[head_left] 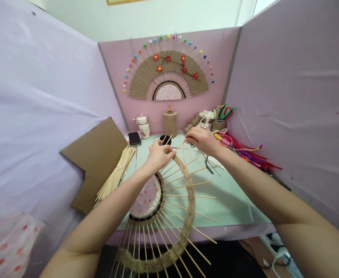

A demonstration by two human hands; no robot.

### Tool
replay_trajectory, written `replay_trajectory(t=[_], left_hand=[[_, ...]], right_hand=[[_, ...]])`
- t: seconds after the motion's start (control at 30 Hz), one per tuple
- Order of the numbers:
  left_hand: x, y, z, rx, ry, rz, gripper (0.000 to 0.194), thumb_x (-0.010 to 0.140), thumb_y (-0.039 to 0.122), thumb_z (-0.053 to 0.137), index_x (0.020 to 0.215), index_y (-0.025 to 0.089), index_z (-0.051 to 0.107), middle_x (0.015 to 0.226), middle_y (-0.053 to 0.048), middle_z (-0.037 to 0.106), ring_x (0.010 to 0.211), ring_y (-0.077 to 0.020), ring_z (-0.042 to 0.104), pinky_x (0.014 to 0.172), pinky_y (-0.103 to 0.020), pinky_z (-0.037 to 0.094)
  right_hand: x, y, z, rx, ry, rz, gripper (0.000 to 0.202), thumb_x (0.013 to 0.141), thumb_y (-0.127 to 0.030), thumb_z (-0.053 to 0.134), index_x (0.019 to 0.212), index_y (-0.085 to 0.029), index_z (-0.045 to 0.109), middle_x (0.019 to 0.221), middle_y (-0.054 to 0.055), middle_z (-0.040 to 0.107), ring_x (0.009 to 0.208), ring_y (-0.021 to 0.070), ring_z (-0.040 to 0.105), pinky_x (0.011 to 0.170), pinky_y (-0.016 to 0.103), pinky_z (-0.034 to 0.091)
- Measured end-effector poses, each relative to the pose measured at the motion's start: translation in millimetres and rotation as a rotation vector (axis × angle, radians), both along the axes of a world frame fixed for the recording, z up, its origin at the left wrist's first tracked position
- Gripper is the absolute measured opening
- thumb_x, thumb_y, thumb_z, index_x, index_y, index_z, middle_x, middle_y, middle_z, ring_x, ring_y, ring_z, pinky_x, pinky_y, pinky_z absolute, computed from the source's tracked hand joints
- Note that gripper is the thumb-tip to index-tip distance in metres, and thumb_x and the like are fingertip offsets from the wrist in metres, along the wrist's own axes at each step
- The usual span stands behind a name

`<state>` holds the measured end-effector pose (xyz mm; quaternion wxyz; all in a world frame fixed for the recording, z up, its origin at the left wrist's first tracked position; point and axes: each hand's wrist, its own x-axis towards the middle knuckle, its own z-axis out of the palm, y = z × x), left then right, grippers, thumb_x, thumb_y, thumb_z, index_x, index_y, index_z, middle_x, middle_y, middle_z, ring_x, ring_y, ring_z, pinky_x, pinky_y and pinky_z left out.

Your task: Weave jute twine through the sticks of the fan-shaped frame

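Note:
A half-round fan frame of thin wooden sticks with a woven twine band tilts in front of me, overhanging the table's near edge. Its centre is a pink patterned half-circle with a black and white braided border. My left hand is closed on the far end of the woven band, sticks poking out past the fingers. My right hand is raised to the right of it, thumb and fingers pinched close to a stick's tip. What lies in that pinch is too small to make out.
A finished fan with red flowers hangs on the back panel. Behind my hands stand a twine cone and a white bottle. Loose sticks and cardboard lie left; colourful pipe cleaners lie right.

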<state>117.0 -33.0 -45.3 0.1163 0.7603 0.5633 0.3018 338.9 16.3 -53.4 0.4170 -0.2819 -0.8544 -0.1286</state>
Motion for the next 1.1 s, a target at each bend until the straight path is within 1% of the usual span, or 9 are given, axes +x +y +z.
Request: replay_trajectory(t=[0.17,0.37,0.47,0.57,0.73,0.87,0.97,1.03,1.1], left_hand=[[-1,0,0.4,-0.013,0.016,0.009,0.008,0.078,0.027,0.07,0.075,0.021,0.074,0.113,-0.009,0.049,0.128,-0.0286,0.043,0.112,-0.044,0.031],[-1,1,-5.9,-0.007,-0.013,0.002,0.008,0.078,0.028,0.07,0.075,0.021,0.074,0.114,-0.009,0.048,0.127,-0.0289,0.043,0.111,-0.045,0.033],[0,1,-7.0,0.008,-0.033,-0.009,0.009,0.078,0.028,0.07,0.074,0.021,0.074,0.114,-0.009,0.047,0.126,-0.0288,0.043,0.111,-0.046,0.033],[0,-1,-5.7,0.015,-0.027,-0.06,0.009,0.079,0.028,0.069,0.075,0.021,0.073,0.113,-0.008,0.048,0.127,-0.0289,0.042,0.112,-0.047,0.03],[-3,0,-8.2,0.029,-0.032,-0.1,0.008,0.081,0.025,0.066,0.085,0.023,0.072,0.118,-0.008,0.048,0.129,-0.0289,0.04,0.112,-0.049,0.03],[-8,3,-15.6,0.063,-0.068,-0.153,0.028,0.083,0.017,0.059,0.108,0.026,0.067,0.121,-0.008,0.049,0.126,-0.0255,0.045,0.111,-0.049,0.034],[-11,1,-21.5,0.101,-0.06,-0.237,0.038,0.082,0.009,0.052,0.113,0.028,0.067,0.138,-0.008,0.038,0.131,-0.0259,0.041,0.113,-0.049,0.033],[-12,-2,-24.8,0.105,-0.036,-0.293,0.046,0.081,0.004,0.047,0.114,0.029,0.068,0.147,-0.007,0.029,0.137,-0.0274,0.035,0.114,-0.05,0.031],[-12,-5,-27.5,0.104,-0.017,-0.32,0.051,0.08,0.001,0.044,0.114,0.03,0.068,0.15,-0.006,0.025,0.142,-0.0287,0.028,0.115,-0.052,0.029]], right_hand=[[3,9,4.3,-0.116,0.022,0.084,0.019,0.094,-0.028,0.053,0.082,-0.02,0.064,0.077,0.004,0.066,0.072,0.016,0.059,0.069,0.028,0.045],[1,8,8.0,-0.138,0.043,0.094,0.019,0.092,-0.028,0.054,0.081,-0.019,0.065,0.08,0.005,0.067,0.076,0.0162,0.06,0.072,0.028,0.045],[-3,10,5.5,-0.213,0.12,0.097,0.018,0.09,-0.031,0.057,0.079,-0.019,0.065,0.078,0.004,0.066,0.073,0.0154,0.058,0.071,0.028,0.043],[-11,11,-2.2,-0.392,0.25,0.118,0.021,0.084,-0.037,0.061,0.076,-0.018,0.064,0.072,0.003,0.064,0.066,0.014,0.054,0.065,0.028,0.041],[-36,3,-25.6,-0.769,0.465,0.155,0.031,0.075,-0.047,0.066,0.071,-0.016,0.063,0.061,-0.002,0.055,0.057,0.0108,0.044,0.057,0.026,0.035],[-58,-7,-42.9,-0.964,0.66,0.204,0.037,0.07,-0.053,0.069,0.068,-0.017,0.059,0.054,-0.005,0.049,0.051,0.0086,0.039,0.052,0.025,0.031],[-67,-11,-52.4,-1.063,0.799,0.253,0.038,0.065,-0.053,0.072,0.068,-0.018,0.058,0.057,-0.004,0.051,0.052,0.0093,0.041,0.053,0.025,0.033],[-71,-13,-57.8,-1.112,0.864,0.332,0.037,0.059,-0.05,0.076,0.068,-0.02,0.057,0.061,-0.003,0.053,0.055,0.0104,0.043,0.054,0.027,0.036],[-74,-15,-61.9,-1.142,0.882,0.407,0.037,0.054,-0.046,0.078,0.067,-0.022,0.054,0.063,-0.002,0.052,0.056,0.0116,0.043,0.055,0.028,0.037]])
